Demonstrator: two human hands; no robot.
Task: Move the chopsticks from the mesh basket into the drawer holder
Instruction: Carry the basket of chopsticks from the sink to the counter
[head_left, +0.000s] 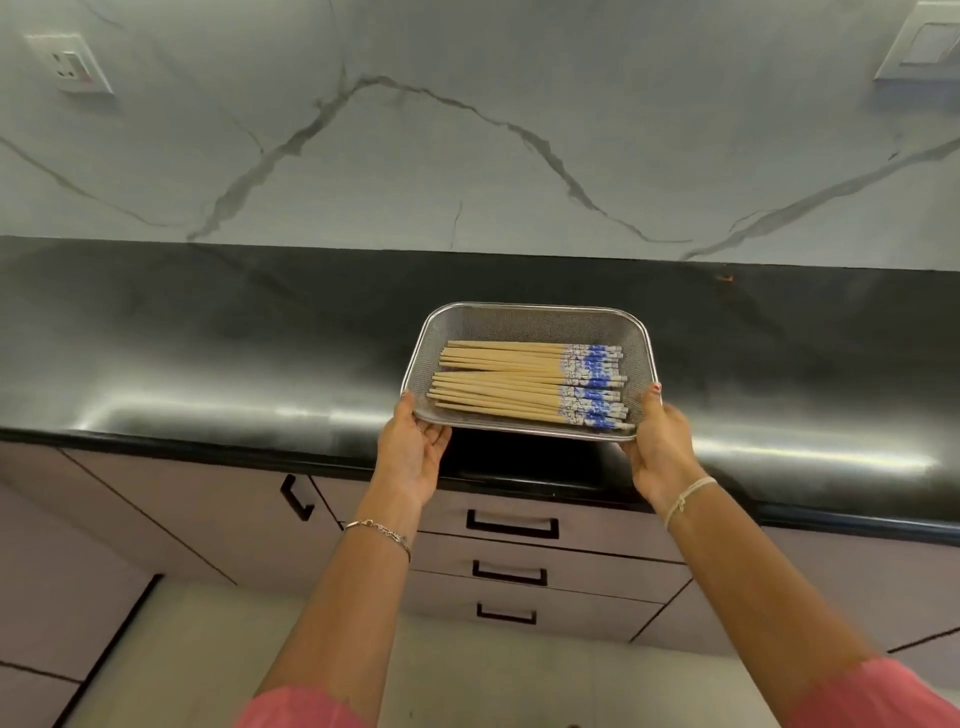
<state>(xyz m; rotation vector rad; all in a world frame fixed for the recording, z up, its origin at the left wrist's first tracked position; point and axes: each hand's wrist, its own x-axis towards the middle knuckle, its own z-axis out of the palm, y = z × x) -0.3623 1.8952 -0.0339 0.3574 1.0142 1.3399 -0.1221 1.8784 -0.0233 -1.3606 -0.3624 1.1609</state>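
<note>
A rectangular steel mesh basket (530, 317) is held over the front of the black countertop (208, 353). In it lie several wooden chopsticks (498, 382) side by side, their blue-and-white patterned ends pointing right. My left hand (415, 452) grips the basket's near left corner from below, thumb on the rim. The near right corner is held by my right hand (657, 447), thumb up along the side. Below the counter, the top drawer (597, 530) with a black handle is shut; no holder is visible.
Two more shut drawers (509, 574) sit under the top one, with a cabinet door (208, 499) to the left. A marble backsplash (467, 130) carries a socket (72, 65) at the left and a switch plate (924, 47) at the right.
</note>
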